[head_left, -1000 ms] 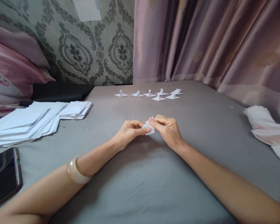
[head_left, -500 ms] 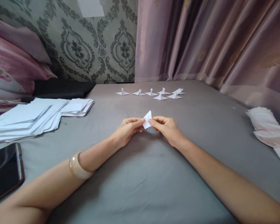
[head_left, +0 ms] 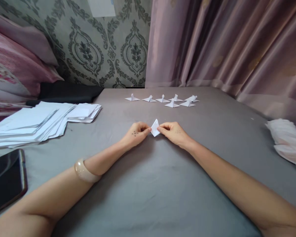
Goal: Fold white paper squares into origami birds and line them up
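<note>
Between my two hands is a small piece of folded white paper (head_left: 155, 128), shaped like a kite with a point at its top. My left hand (head_left: 137, 132) pinches its left corner between thumb and fingers. On the opposite corner, the thumb and fingers of my right hand (head_left: 174, 132) are closed too. Beyond them on the grey cloth stand several folded paper birds (head_left: 172, 103), in a loose row with wings spread flat.
Stacked white paper sheets (head_left: 27, 123) and a pile of smaller sheets (head_left: 85, 112) lie at the left. A phone (head_left: 7, 181) rests near my left forearm. Black cloth (head_left: 71, 92) is behind the stacks. Crumpled pale fabric (head_left: 284, 136) lies at the right edge, below the curtain (head_left: 212, 42).
My fingers have shifted out to the side corners of the folded paper, so more of its face shows. The view has swung slightly left.
</note>
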Available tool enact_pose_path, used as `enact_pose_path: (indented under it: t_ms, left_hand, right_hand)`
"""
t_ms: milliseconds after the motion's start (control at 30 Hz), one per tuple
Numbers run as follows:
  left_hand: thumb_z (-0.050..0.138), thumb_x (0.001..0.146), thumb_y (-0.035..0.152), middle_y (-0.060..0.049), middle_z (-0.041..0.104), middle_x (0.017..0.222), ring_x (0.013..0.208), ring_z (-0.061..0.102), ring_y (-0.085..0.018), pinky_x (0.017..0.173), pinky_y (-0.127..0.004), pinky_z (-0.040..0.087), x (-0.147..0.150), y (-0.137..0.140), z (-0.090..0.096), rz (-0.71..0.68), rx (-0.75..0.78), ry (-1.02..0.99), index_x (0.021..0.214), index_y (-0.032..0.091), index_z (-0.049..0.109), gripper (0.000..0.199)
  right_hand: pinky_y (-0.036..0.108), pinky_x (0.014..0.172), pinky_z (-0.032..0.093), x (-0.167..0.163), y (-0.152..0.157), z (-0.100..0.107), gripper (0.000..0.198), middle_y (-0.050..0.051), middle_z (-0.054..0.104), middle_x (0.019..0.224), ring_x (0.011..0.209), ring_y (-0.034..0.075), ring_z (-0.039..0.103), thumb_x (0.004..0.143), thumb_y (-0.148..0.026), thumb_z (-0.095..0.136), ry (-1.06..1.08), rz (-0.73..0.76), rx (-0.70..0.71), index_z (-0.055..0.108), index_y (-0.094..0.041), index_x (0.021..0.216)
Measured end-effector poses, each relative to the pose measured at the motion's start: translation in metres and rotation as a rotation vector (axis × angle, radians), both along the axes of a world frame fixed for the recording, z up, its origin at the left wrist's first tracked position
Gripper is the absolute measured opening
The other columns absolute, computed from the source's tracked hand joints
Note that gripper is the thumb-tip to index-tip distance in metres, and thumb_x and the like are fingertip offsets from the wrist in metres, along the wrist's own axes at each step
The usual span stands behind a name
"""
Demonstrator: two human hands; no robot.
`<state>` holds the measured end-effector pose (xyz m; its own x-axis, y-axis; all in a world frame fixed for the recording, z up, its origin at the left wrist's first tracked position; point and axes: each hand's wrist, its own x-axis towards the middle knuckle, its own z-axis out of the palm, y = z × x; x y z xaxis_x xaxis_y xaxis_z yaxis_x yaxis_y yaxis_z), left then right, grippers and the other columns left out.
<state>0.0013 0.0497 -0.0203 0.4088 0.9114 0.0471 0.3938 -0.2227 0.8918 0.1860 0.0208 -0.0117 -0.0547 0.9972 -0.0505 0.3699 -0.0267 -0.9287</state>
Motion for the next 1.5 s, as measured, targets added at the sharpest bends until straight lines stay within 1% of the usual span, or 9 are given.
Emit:
enact_pose_path:
  t_ms: [133, 267, 433, 600, 667, 767, 933, 1133, 1500]
  left_hand:
    - [0.061, 0.076, 0.044, -0.002, 0.06, 0.071, 0.06, 0.048, -0.011, 0.053, -0.022, 0.034, -0.005, 0.008, 0.001, 0.007, -0.08, -0.014, 0.081, 0.013, 0.068, 0.032]
    - [0.056, 0.081, 0.04, -0.005, 0.064, 0.086, 0.067, 0.053, -0.013, 0.059, -0.024, 0.038, -0.007, 0.015, 0.0, -0.141, 0.013, 0.048, 0.072, 0.015, 0.07, 0.03]
    - [0.059, 0.081, 0.034, -0.008, 0.064, 0.092, 0.085, 0.056, -0.02, 0.076, -0.031, 0.042, -0.005, 0.022, -0.007, -0.109, 0.242, 0.164, 0.068, 0.018, 0.068, 0.023]
    - [0.065, 0.077, 0.032, -0.007, 0.061, 0.087, 0.085, 0.052, -0.021, 0.081, -0.034, 0.04, -0.005, 0.025, -0.013, -0.071, 0.304, 0.234, 0.084, 0.018, 0.068, 0.016]
    - [0.066, 0.077, 0.032, -0.006, 0.06, 0.088, 0.086, 0.051, -0.021, 0.08, -0.033, 0.04, -0.006, 0.026, -0.013, -0.077, 0.285, 0.22, 0.091, 0.019, 0.068, 0.02]
    - [0.064, 0.078, 0.032, -0.006, 0.059, 0.089, 0.087, 0.051, -0.02, 0.078, -0.031, 0.039, -0.007, 0.027, -0.012, -0.105, 0.243, 0.187, 0.095, 0.02, 0.069, 0.021]
    - [0.064, 0.077, 0.029, -0.005, 0.058, 0.088, 0.083, 0.051, -0.018, 0.077, -0.03, 0.039, -0.009, 0.028, -0.011, -0.124, 0.221, 0.142, 0.091, 0.02, 0.07, 0.018]
    - [0.067, 0.075, 0.028, -0.005, 0.059, 0.088, 0.08, 0.052, -0.017, 0.075, -0.03, 0.04, -0.008, 0.029, -0.01, -0.11, 0.206, 0.138, 0.093, 0.019, 0.071, 0.021]
    - [0.066, 0.074, 0.025, -0.003, 0.059, 0.083, 0.078, 0.051, -0.016, 0.073, -0.028, 0.039, -0.008, 0.028, -0.008, -0.133, 0.227, 0.091, 0.087, 0.018, 0.068, 0.015]
  right_hand:
    - [0.026, 0.065, 0.045, 0.005, 0.009, 0.002, 0.028, 0.004, 0.07, 0.08, 0.068, 0.014, 0.06, 0.07, -0.037, 0.067, 0.059, 0.075, -0.035, 0.07, -0.016, 0.089]
    - [0.028, 0.066, 0.046, 0.007, 0.011, -0.003, 0.025, 0.005, 0.071, 0.08, 0.069, 0.015, 0.062, 0.072, -0.034, 0.067, 0.003, 0.082, -0.096, 0.068, -0.016, 0.089]
    - [0.03, 0.07, 0.045, 0.003, 0.01, -0.009, 0.019, 0.005, 0.07, 0.082, 0.072, 0.016, 0.061, 0.078, -0.032, 0.06, -0.25, 0.051, 0.043, 0.068, -0.018, 0.088]
    - [0.03, 0.072, 0.042, 0.001, 0.008, -0.014, 0.026, 0.005, 0.062, 0.091, 0.073, 0.014, 0.055, 0.075, -0.031, 0.065, -0.447, -0.013, 0.198, 0.066, -0.018, 0.097]
    - [0.029, 0.07, 0.042, 0.002, 0.007, -0.016, 0.034, 0.004, 0.061, 0.092, 0.07, 0.013, 0.053, 0.074, -0.032, 0.067, -0.442, -0.031, 0.187, 0.063, -0.019, 0.105]
    - [0.029, 0.068, 0.042, 0.004, 0.007, -0.017, 0.029, 0.002, 0.06, 0.09, 0.064, 0.011, 0.049, 0.075, -0.032, 0.066, -0.427, -0.008, 0.17, 0.062, -0.02, 0.101]
    - [0.028, 0.067, 0.041, 0.006, 0.008, -0.014, 0.021, 0.0, 0.06, 0.087, 0.063, 0.01, 0.049, 0.074, -0.029, 0.064, -0.369, 0.035, 0.175, 0.063, -0.022, 0.095]
    - [0.028, 0.064, 0.042, 0.008, 0.011, -0.014, 0.027, 0.001, 0.062, 0.087, 0.061, 0.01, 0.049, 0.071, -0.031, 0.066, -0.29, 0.029, 0.081, 0.064, -0.021, 0.097]
    - [0.027, 0.063, 0.041, 0.009, 0.012, -0.017, 0.024, -0.001, 0.06, 0.082, 0.06, 0.009, 0.049, 0.07, -0.029, 0.066, -0.206, 0.069, 0.107, 0.062, -0.021, 0.093]
